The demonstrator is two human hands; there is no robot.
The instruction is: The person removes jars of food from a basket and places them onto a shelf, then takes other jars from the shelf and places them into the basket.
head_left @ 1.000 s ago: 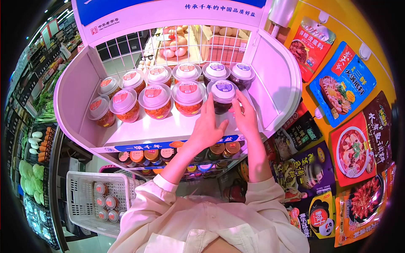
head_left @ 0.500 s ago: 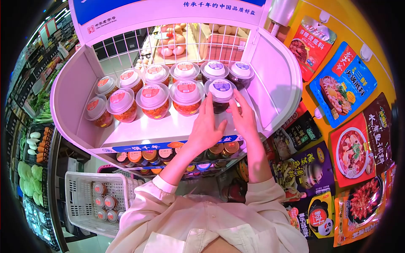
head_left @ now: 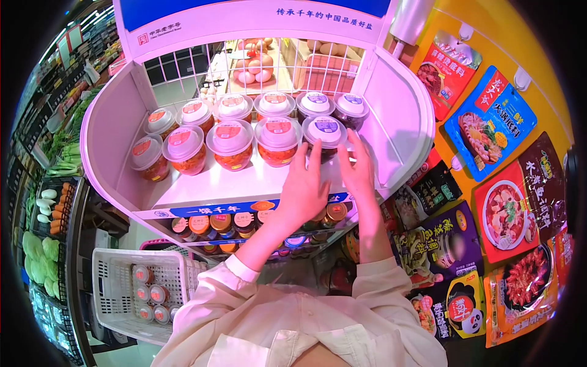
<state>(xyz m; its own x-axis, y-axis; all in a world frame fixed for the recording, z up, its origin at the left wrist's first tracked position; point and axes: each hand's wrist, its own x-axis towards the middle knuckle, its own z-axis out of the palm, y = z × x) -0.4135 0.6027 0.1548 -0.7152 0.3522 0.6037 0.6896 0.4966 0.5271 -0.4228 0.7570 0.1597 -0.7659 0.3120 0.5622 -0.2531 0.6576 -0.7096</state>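
A clear lidded cup with a purple label and dark contents point(head_left: 324, 130) stands at the front right of the pink display shelf point(head_left: 202, 191). My left hand point(head_left: 304, 192) is at its front left, fingers stretched out and fingertips overlapping the lid's rim. On the cup's right side is my right hand point(head_left: 358, 171), its fingers apart and their tips close to the rim. Beside the cup, in the same row, sits a red-labelled cup with orange-red contents point(head_left: 277, 139). Two more purple-labelled cups stand behind, one of them a dark cup point(head_left: 350, 109).
Several red-labelled cups point(head_left: 229, 144) fill two rows to the left. Below are lidded jars point(head_left: 199, 224). A white basket point(head_left: 110, 293) on the lower left holds small red-lidded containers. Seasoning packets point(head_left: 491, 125) hang on the right; a wire grid point(head_left: 214, 70) backs the shelf.
My hands have eased slightly apart, the right one shifting a little to the right of the purple-labelled cup. The whole view has shifted slightly.
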